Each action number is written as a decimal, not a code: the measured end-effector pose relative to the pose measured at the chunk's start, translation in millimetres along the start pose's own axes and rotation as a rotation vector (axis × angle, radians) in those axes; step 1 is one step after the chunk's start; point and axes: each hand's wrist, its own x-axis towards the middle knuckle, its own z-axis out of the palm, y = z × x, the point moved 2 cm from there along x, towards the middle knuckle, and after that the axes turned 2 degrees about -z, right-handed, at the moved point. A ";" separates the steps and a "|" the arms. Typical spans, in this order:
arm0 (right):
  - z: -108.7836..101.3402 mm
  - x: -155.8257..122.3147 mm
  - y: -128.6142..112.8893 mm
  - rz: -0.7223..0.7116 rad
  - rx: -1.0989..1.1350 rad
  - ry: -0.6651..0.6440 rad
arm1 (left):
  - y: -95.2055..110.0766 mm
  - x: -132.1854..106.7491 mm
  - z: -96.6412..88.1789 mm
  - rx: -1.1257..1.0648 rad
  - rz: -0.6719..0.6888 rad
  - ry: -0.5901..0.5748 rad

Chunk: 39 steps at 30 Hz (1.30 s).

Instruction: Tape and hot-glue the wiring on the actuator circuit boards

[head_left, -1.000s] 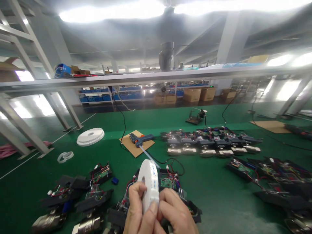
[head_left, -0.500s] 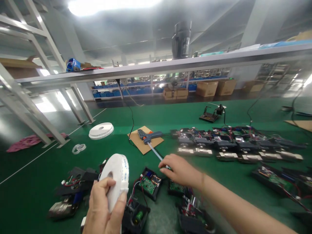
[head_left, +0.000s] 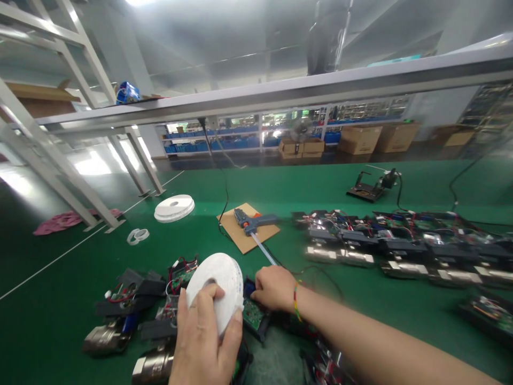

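White discs (head_left: 174,206), far left, on green table (head_left: 205,227). Left hand (head_left: 205,337), near centre: grip clasping white tape roll (head_left: 224,271). Circuit-board housing (head_left: 254,316), right of roll. Right hand (head_left: 276,289), at housing: curled; grip contents cannot be told.

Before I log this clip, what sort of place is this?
Probably an electronics assembly workshop: many wired units lie on the green worktop, a glue gun rests on cardboard, and blue bins stand in the background.

The green benchtop (head_left: 208,184) bears cardboard (head_left: 245,246) and electronic assemblies (head_left: 358,241).
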 end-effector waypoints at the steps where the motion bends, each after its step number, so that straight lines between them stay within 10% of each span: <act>1: -2.3 -2.7 2.4 0.027 0.019 0.004 | -0.7 1.0 2.5 0.020 0.008 -0.012; 18: 1.8 -27.2 26.5 0.201 0.982 -0.148 | -5.7 31.1 25.8 0.254 -0.101 -0.345; 39: 6.4 -39.3 26.4 -0.041 0.826 -0.064 | 5.7 39.6 27.8 0.271 -0.198 -0.587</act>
